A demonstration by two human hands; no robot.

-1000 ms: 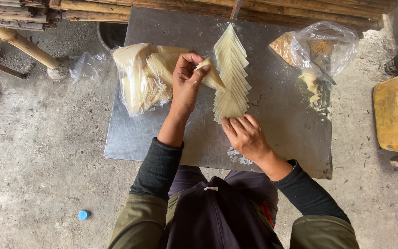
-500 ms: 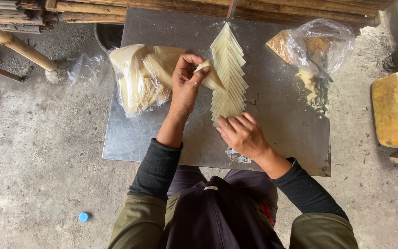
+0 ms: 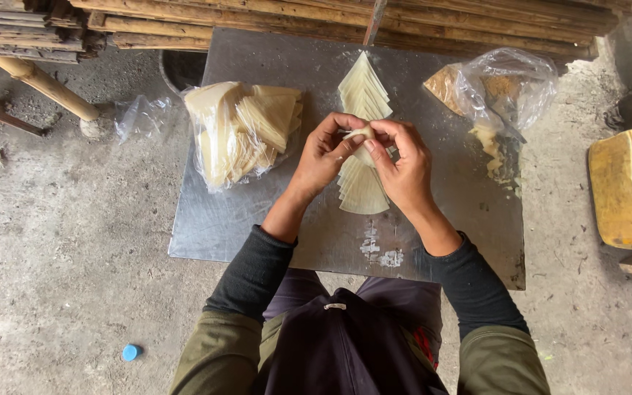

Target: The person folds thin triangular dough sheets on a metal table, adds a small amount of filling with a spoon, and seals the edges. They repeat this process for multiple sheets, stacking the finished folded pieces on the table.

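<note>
Pinching one pale sheet (image 3: 360, 134) between both hands, left hand (image 3: 323, 152) and right hand (image 3: 402, 164), I held it above the fanned row (image 3: 363, 95) on the worktop (image 3: 272, 219); the bag (image 3: 239, 132) looked well stocked.

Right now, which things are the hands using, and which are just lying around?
Being used:
left hand and right hand, both pinching one pale wrapper piece
row of wrappers under them
metal sheet
bag of wrappers

Lying about:
blue cap
yellow block
bamboo poles
empty plastic bag
</note>
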